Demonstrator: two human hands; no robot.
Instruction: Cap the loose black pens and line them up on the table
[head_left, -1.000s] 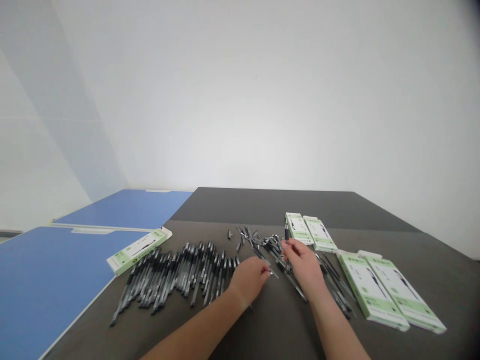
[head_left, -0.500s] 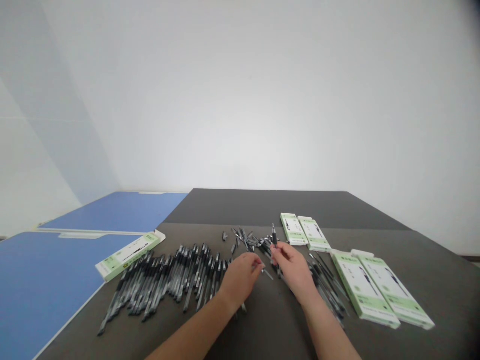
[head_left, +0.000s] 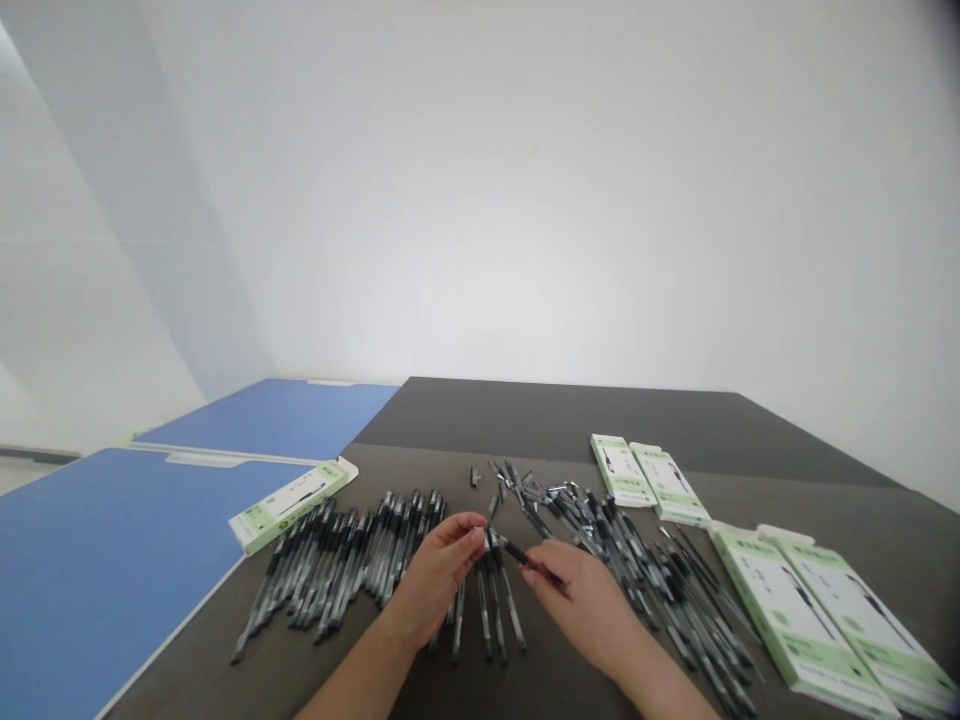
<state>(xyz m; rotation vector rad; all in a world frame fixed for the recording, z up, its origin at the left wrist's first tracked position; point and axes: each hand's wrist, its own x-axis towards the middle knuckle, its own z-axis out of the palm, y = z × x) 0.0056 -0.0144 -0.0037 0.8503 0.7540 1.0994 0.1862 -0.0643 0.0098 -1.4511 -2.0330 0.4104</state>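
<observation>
My right hand (head_left: 581, 600) is closed round a black-gripped pen (head_left: 517, 553), whose tip points up and left toward my other hand. My left hand (head_left: 442, 565) is pinched just left of that tip; what its fingers hold is too small to make out. Below and between the hands, several clear-barrelled pens (head_left: 499, 600) lie on the dark table. A row of capped pens (head_left: 330, 565) spreads to the left of my left hand. Beyond my right hand lies a loose pile of pens (head_left: 645, 570), with small caps (head_left: 514, 480) at its far end.
One green and white box (head_left: 289, 505) lies at the left above the pen row. Two such boxes (head_left: 622, 470) lie at the back right and two larger-looking ones (head_left: 802, 610) at the right front. A blue surface (head_left: 165, 530) adjoins the dark table (head_left: 555, 420) on the left.
The view has turned left, so the table stuff appears further right. The pen in my right hand has tipped from upright to slanting left, and its tip is now close to my left fingers.
</observation>
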